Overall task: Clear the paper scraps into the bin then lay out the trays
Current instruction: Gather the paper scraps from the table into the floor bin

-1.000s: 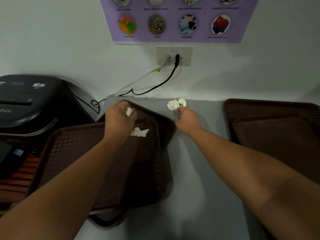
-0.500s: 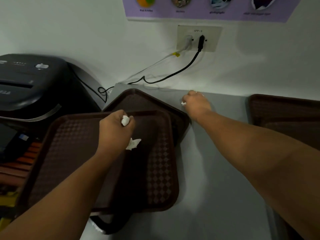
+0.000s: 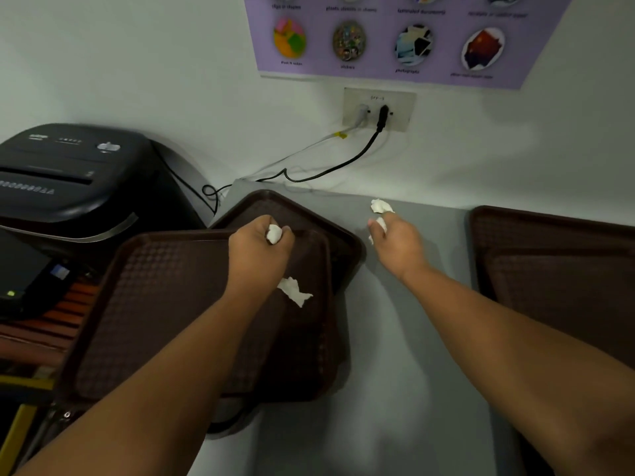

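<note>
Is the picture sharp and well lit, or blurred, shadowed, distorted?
Head view: dim, soft light, no hard glare. Head view: faint forearm shadows lie on the grey counter. Head view: poster captions are blurred; the left hand and right hand, both gripping paper scraps, look fairly sharp. Head view: the wide lens tilts the wall line and stretches the arms.

A bare strip of grey tabletop (image 3: 395, 355) runs down the middle of the frame, between the stacked trays (image 3: 165, 304) at left and a second tray pile (image 3: 567, 269) at the right edge. A black shredder (image 3: 68, 180) blocks the upper left, and cables (image 3: 330, 170) trail along the wall (image 3: 137, 63) behind
</note>
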{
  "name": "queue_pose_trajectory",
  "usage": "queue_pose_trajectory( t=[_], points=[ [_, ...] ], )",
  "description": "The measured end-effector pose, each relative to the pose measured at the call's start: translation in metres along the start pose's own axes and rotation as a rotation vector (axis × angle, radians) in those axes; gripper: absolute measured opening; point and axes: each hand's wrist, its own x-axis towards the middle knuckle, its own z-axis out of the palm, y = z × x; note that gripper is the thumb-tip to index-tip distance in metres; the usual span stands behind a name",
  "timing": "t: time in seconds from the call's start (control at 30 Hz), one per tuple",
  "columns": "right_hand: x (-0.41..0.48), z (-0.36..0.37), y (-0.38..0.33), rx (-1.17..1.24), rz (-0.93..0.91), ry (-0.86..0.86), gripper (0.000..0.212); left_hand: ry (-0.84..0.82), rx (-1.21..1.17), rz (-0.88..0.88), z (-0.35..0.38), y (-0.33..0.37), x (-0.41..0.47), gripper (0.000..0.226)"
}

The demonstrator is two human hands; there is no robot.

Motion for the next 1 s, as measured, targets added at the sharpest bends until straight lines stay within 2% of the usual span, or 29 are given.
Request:
queue_pose_trajectory(
  t=[0.17, 0.23, 0.3, 0.4, 0.5, 0.57, 0.67, 0.83, 1.0],
  points=[
    [-0.068, -0.018, -0.030, 0.189, -0.023, 0.022, 0.023, 0.091, -0.090, -0.034, -0.003, 0.035, -0.019, 0.037],
    [-0.092, -0.023, -0.041, 0.338, -0.004, -0.085, 0.009, 0.130, -0.105, -0.037, -0.008, 0.046, -0.031, 0.035],
    [-0.114, -0.027, -0.053, 0.452, -0.006, -0.196, 0.010, 0.182, -0.107, -0.035, -0.015, 0.056, -0.048, 0.034],
    [-0.150, -0.029, -0.064, 0.437, -0.137, -0.295, 0.017, 0.277, -0.062, -0.056, -0.032, 0.068, -0.080, 0.033],
    [-0.182, -0.029, -0.071, 0.416, -0.247, -0.425, 0.006, 0.365, -0.067, -0.131, -0.056, 0.070, -0.118, 0.037],
    [-0.201, -0.028, -0.078, 0.347, -0.351, -0.471, 0.027, 0.423, -0.055, -0.161, -0.074, 0.065, -0.145, 0.042],
    [-0.230, -0.018, -0.092, 0.389, -0.426, -0.536, 0.050, 0.502, -0.028, -0.219, -0.103, 0.047, -0.189, 0.049],
    [-0.297, 0.020, -0.122, 0.367, -0.515, -0.683, 0.054, 0.642, 0.072, -0.341, -0.155, 0.008, -0.268, 0.048],
    [-0.364, 0.063, -0.145, 0.326, -0.617, -0.837, 0.054, 0.700, 0.151, -0.483, -0.197, -0.046, -0.334, 0.047]
  ],
)
